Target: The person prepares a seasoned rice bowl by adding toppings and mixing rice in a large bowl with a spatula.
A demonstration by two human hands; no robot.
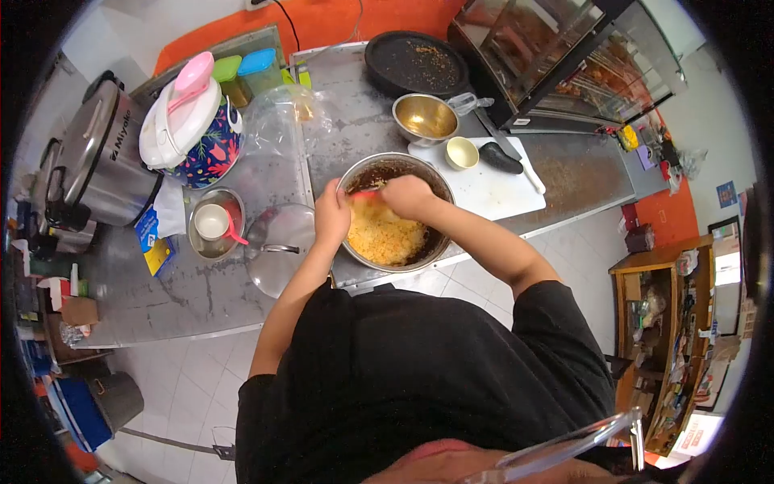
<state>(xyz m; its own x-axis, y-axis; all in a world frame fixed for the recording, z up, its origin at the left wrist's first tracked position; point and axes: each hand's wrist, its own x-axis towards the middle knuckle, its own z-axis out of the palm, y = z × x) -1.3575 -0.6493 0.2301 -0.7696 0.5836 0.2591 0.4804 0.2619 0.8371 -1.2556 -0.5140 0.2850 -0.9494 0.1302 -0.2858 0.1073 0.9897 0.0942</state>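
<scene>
A round metal pot [450,181] stands at the front edge of the counter. Yellowish cooked rice [391,236] fills much of it, and its inner wall is browned. My left hand [331,214] is closed on the pot's left rim. Over the rice, my right hand [407,196] is closed around a red utensil [365,194]; its working end is hidden. Left of the pot lies a glass lid [278,266] with a metal handle. A metal bowl [197,246] beside it holds a white cup [212,222] and a red-handled spoon [235,234].
A white cutting board [528,194] on the right carries a small cream bowl [462,152], a dark elongated item [500,158] and a knife [500,137]. Behind stand a metal bowl [426,118], a black pan [415,64] and a glass display case [564,64]. Cookers [105,153] occupy the left.
</scene>
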